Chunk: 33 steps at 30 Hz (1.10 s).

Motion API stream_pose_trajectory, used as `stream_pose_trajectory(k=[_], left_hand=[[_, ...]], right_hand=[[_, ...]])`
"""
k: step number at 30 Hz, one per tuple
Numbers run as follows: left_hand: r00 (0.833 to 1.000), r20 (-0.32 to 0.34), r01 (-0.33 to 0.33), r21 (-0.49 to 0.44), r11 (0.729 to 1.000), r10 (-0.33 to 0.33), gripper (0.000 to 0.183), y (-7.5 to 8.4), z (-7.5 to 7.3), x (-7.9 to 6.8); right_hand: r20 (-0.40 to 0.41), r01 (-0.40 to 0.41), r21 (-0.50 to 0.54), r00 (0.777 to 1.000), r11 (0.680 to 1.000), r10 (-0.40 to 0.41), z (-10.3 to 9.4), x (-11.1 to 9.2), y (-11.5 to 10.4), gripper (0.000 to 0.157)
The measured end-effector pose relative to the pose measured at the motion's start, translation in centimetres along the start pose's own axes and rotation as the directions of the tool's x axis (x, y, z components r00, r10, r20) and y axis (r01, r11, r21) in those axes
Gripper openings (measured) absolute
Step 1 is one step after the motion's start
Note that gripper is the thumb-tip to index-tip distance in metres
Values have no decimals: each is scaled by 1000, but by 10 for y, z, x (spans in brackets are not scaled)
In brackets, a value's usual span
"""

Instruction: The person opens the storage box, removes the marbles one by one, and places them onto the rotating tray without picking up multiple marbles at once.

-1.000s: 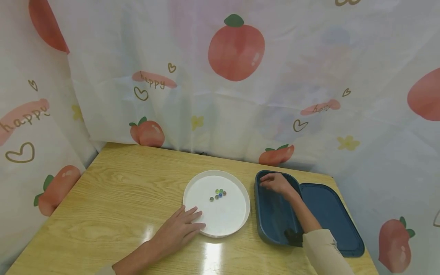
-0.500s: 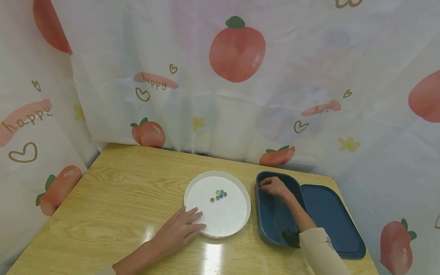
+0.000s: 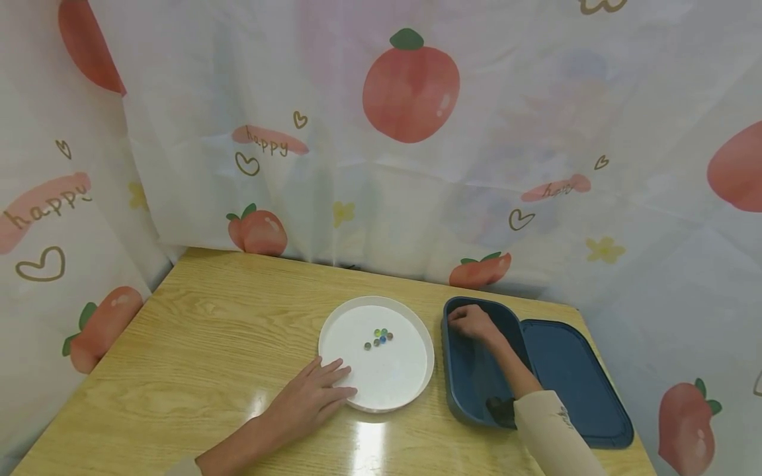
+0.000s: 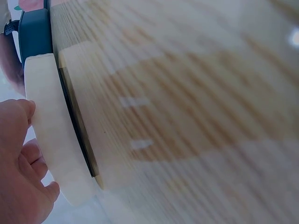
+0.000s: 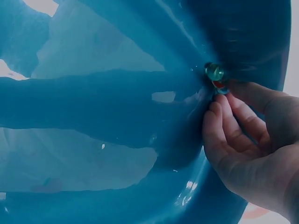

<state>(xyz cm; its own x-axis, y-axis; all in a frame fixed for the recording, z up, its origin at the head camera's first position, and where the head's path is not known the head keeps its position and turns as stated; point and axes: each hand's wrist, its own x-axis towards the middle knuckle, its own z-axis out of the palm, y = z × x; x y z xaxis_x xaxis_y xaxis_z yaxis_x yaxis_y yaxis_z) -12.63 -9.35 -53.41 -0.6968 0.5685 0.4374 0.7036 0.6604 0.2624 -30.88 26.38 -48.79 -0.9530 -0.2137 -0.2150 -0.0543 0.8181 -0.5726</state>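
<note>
My right hand (image 3: 472,322) reaches into the far left corner of a deep blue box (image 3: 476,380). In the right wrist view its fingertips pinch a clear marble with a red streak (image 5: 220,87). Right against that lies a green glass marble (image 5: 215,72) in the corner. My left hand (image 3: 311,398) rests with spread fingers on the near left rim of a round white tray (image 3: 387,383). Several glass marbles (image 3: 383,339) sit grouped past the tray's middle. From the left wrist, fingertips show at the white side wall (image 4: 51,121) of the tray.
A flat blue lid (image 3: 580,383) lies right of the box, close beside it. Both stand on a wooden table (image 3: 226,330). Behind hangs a white curtain (image 3: 333,79) printed with peaches. A dark object (image 3: 501,411) shows by the right sleeve, over the box's near end.
My right hand has lowered into the box's far left corner, its fingers drawing together there. The left hand and the marbles on the tray have kept their places.
</note>
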Motion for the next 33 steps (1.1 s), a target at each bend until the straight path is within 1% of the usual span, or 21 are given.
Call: stream_pose_trajectory(k=[11, 16, 20, 25, 30, 33], left_hand=[[1000, 19, 7, -2, 1000, -7, 21, 0, 0, 0], [1000, 24, 9, -1, 1000, -9, 21, 0, 0, 0], [1000, 14, 7, -3, 1000, -7, 21, 0, -1, 0], [1000, 4, 0, -5, 1000, 0, 20, 2, -1, 0], [1000, 3, -1, 1, 1000, 1, 20, 1, -1, 0], [1000, 3, -3, 8, 1000, 3, 21, 1, -1, 0]], right_hand=[[-48, -14, 5, 999, 1000, 15, -3, -2, 0, 18], [-65, 8, -13, 998, 1000, -8, -8, -4, 0, 17], [-62, 25, -11, 998, 1000, -26, -13, -8, -1, 18], [-61, 43, 35, 997, 998, -41, -20, -16, -6, 21], [-72, 43, 113, 997, 993, -35, -27, -20, -18, 26], [-91, 79, 153, 994, 985, -65, -29, -22, -30, 27]])
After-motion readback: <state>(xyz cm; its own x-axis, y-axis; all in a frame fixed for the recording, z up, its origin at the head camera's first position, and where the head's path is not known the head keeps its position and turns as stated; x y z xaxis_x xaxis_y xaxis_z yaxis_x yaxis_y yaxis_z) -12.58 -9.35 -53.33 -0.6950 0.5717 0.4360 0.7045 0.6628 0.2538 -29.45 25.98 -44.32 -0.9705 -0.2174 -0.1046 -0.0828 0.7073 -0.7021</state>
